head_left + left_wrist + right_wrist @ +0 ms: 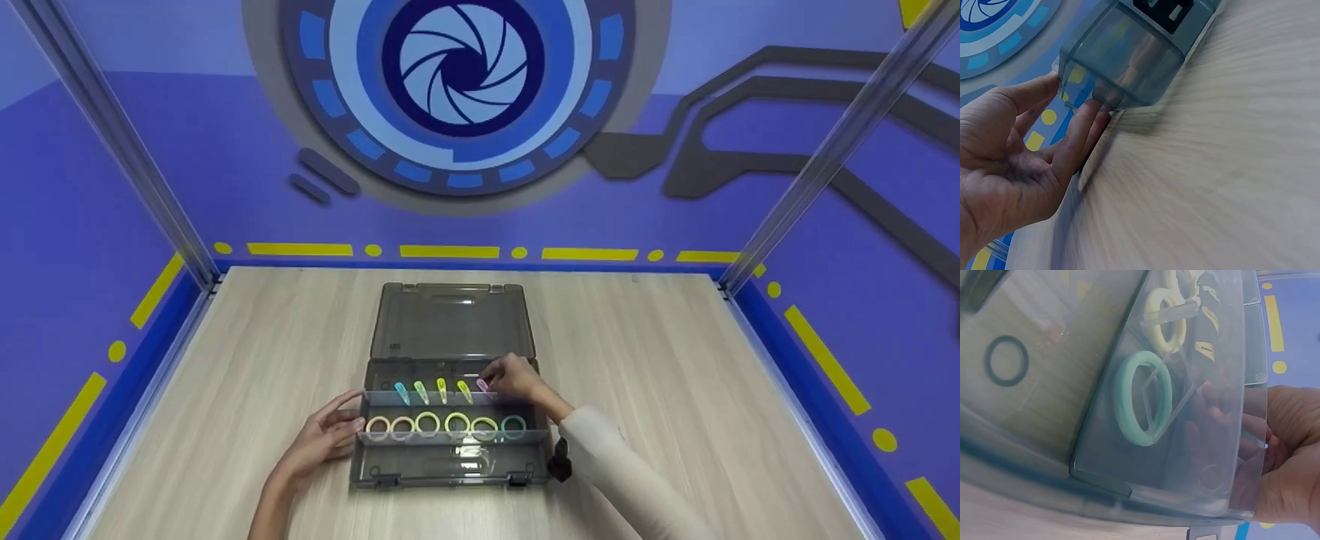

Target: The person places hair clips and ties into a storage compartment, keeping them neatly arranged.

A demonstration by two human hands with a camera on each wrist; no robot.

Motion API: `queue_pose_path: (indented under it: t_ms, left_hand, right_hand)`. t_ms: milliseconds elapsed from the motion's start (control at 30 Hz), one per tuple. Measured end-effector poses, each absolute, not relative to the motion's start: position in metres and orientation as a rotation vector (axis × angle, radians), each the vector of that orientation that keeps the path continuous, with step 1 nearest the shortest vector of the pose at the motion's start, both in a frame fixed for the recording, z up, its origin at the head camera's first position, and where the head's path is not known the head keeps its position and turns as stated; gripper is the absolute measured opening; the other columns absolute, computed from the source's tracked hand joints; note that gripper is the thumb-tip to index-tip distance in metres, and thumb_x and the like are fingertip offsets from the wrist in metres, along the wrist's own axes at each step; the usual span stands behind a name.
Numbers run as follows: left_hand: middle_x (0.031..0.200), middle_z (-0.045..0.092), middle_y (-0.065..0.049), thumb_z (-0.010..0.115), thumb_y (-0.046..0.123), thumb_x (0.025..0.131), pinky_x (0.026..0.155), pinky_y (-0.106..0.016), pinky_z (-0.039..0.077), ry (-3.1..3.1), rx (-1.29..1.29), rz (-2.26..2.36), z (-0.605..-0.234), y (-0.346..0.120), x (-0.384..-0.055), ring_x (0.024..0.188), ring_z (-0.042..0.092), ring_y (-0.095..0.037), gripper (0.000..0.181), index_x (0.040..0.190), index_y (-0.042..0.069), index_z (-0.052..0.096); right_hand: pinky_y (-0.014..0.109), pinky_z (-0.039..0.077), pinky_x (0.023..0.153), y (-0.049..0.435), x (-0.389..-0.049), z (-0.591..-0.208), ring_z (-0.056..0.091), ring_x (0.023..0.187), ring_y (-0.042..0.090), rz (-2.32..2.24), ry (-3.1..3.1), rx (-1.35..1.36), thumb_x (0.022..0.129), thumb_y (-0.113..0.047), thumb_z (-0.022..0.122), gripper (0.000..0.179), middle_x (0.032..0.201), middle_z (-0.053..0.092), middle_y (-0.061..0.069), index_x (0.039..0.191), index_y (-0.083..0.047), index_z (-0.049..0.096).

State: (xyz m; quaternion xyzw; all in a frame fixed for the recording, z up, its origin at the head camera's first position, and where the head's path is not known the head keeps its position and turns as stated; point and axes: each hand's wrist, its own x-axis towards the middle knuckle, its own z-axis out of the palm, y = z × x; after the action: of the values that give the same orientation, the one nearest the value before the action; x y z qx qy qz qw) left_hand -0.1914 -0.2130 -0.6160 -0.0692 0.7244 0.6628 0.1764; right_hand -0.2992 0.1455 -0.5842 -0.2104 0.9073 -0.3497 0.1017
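Note:
A translucent grey organizer box (pixel 412 457) lies on the table with its lid (pixel 454 322) folded back. My left hand (pixel 319 442) touches the box's left wall with thumb and fingertips; the left wrist view shows these fingers fairly straight against the corner. Over the right end of the back compartment, my right hand (pixel 514 377) pinches a pink hair clip (pixel 482 385). Blue, pale green and yellow hair clips (pixel 442 390) stand in a row to its left. The middle compartment holds several hair ties in pale pink, yellow and green (pixel 1123 405). Clear dividers partly veil my right fingertips in the right wrist view.
The front compartment has two dark latches (pixel 517 480) on its edge. Wood-grain table (pixel 645 352) surrounds the box. Blue patterned panels (pixel 225 165) and metal posts (pixel 832 150) enclose the back and sides. A black scrunchie (pixel 559 460) hangs at the right sleeve.

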Motion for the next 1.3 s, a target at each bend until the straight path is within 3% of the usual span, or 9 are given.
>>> queue_pose_path:
  t_ms: [400,633,767,933,1067,1300]
  left_hand:
    - [0.142,0.053,-0.022,0.065,0.027,0.102,0.085,-0.034,0.058,2.051,-0.181,1.878,-0.614,-0.215,-0.188,0.104,0.061,-0.014,0.067,0.16,0.016,0.034]
    - [0.142,0.053,-0.022,0.065,0.029,0.102,0.088,-0.038,0.058,2.024,-0.206,1.857,-0.619,-0.215,-0.179,0.107,0.063,-0.016,0.067,0.16,0.015,0.034]
    - [0.144,0.052,-0.025,0.065,0.029,0.102,0.091,-0.042,0.059,2.033,-0.194,1.862,-0.62,-0.215,-0.179,0.112,0.065,-0.019,0.067,0.16,0.015,0.034]
    - [0.135,0.056,-0.02,0.066,0.027,0.101,0.082,-0.033,0.057,2.05,-0.177,1.876,-0.619,-0.214,-0.184,0.099,0.061,-0.013,0.068,0.159,0.014,0.035]
    - [0.13,0.058,-0.019,0.066,0.024,0.101,0.077,-0.03,0.055,2.086,-0.135,1.878,-0.618,-0.211,-0.188,0.092,0.055,-0.013,0.067,0.159,0.01,0.035]
    - [0.129,0.059,-0.025,0.067,0.02,0.1,0.077,-0.031,0.058,2.183,-0.04,1.85,-0.618,-0.209,-0.201,0.096,0.062,-0.016,0.067,0.157,0.004,0.035]
  right_hand:
    - [0.019,0.042,0.062,0.145,-0.295,-0.583,0.05,0.066,0.01,-1.05,2.67,-0.668,0.079,0.015,0.066,0.022,0.092,0.077,0.022,0.096,0.009,0.078]
    - [0.02,0.042,0.059,0.146,-0.284,-0.585,0.049,0.065,0.011,-1.028,2.677,-0.627,0.08,0.015,0.063,0.023,0.091,0.078,0.02,0.097,0.008,0.078]
    - [0.022,0.046,0.06,0.149,-0.283,-0.58,0.059,0.067,0.014,-1.063,2.645,-0.624,0.081,0.012,0.064,0.022,0.089,0.077,0.021,0.099,0.009,0.076]
    - [0.041,0.061,0.076,0.157,-0.289,-0.571,0.075,0.085,0.033,-1.129,2.591,-0.724,0.086,0.007,0.068,0.021,0.094,0.077,0.024,0.106,0.012,0.072]
    - [0.051,0.059,0.086,0.168,-0.294,-0.566,0.072,0.099,0.043,-1.203,2.527,-0.77,0.091,0.004,0.068,0.027,0.107,0.073,0.03,0.115,0.015,0.068]
    - [0.059,0.05,0.101,0.193,-0.301,-0.553,0.061,0.122,0.05,-1.268,2.507,-0.783,0.096,-0.006,0.068,0.046,0.131,0.062,0.036,0.134,0.016,0.056]
